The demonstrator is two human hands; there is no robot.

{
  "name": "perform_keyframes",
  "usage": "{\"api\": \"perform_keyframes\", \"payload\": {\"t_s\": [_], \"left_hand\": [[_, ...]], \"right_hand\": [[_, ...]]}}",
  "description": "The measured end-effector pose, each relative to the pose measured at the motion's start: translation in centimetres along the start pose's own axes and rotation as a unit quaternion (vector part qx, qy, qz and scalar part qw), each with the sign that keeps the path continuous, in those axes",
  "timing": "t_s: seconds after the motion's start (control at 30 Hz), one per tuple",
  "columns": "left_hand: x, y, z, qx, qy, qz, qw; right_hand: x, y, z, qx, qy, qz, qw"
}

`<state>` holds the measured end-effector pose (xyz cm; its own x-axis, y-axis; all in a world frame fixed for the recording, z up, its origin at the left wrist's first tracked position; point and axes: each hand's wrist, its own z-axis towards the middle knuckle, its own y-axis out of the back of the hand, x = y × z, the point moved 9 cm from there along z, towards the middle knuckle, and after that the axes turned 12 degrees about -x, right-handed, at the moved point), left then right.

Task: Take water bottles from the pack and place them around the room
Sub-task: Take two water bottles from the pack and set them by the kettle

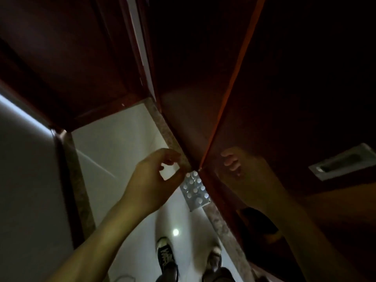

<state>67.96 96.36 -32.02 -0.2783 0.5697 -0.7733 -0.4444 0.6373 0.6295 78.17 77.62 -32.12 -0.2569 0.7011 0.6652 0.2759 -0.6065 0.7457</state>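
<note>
The pack of water bottles (195,190), wrapped in clear plastic with several white caps showing, stands on the pale floor by the corner of a dark red door. My left hand (154,178) hovers just left of and above the pack, fingers loosely curled toward the thumb, with nothing in it. My right hand (234,162) lies against the dark red door panel (284,119) right of the pack, fingers curled near the door's edge. In the dim light I cannot tell whether it grips the edge.
A recessed metal handle (343,163) sits in the door at right. Dark red wooden frames (85,64) rise ahead and left. A speckled stone strip (221,222) runs along the white floor. My two shoes (166,256) stand below the pack.
</note>
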Motion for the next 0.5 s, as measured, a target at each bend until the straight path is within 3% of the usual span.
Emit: {"api": "perform_keyframes", "payload": {"t_s": [0.1, 0.33, 0.5], "left_hand": [[6.2, -6.0, 2.8, 0.026, 0.05, -0.036, 0.998], [26.4, -25.5, 3.5, 0.108, 0.215, -0.081, 0.967], [41.8, -41.6, 2.1, 0.197, 0.161, 0.038, 0.966]], "right_hand": [[-5.5, -6.2, 3.5, 0.026, -0.04, 0.029, 0.998], [-26.5, -24.8, 6.7, 0.046, -0.196, 0.04, 0.979], [-41.2, -40.7, 6.1, 0.045, -0.252, 0.021, 0.966]]}}
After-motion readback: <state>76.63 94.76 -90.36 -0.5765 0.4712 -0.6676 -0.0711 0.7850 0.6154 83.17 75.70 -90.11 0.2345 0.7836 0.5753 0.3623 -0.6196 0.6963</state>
